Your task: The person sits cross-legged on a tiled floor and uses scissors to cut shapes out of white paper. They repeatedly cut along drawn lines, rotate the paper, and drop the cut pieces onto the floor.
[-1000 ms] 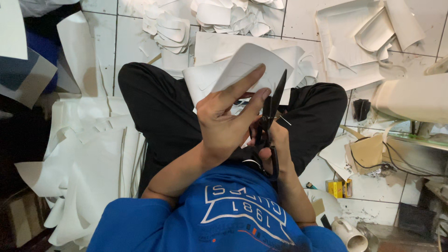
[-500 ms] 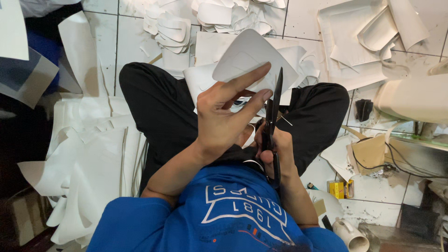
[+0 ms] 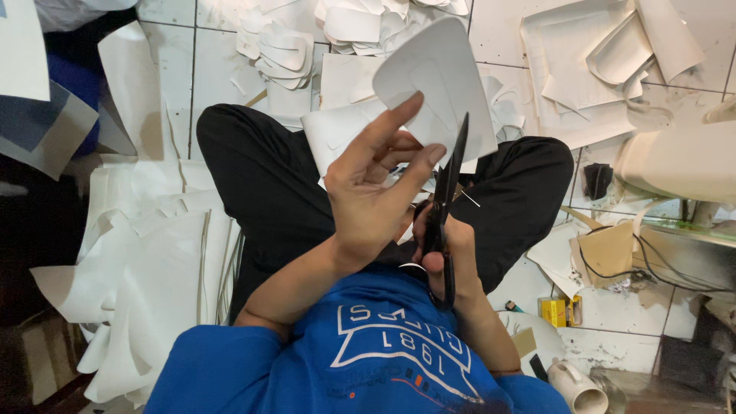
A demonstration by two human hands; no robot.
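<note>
My left hand [image 3: 376, 192] holds a white cut piece of sheet material [image 3: 441, 84] with rounded corners, raised above my crossed legs in black trousers. My right hand [image 3: 448, 245] grips black scissors [image 3: 445, 203], whose blades point up along the piece's right lower edge. A larger white sheet [image 3: 337, 134] lies on my lap behind the hands.
White sheets and offcuts [image 3: 146, 253] pile up on the tiled floor at left. A stack of cut shapes [image 3: 284, 50] lies ahead, more sheets [image 3: 590, 61] at top right. A brown scrap [image 3: 606, 253], cables, a small yellow box [image 3: 552, 310] and a white mug [image 3: 579, 387] sit at right.
The white piece has turned and risen in my left hand, its broad end now pointing up. The scissors have stayed almost in place beside it.
</note>
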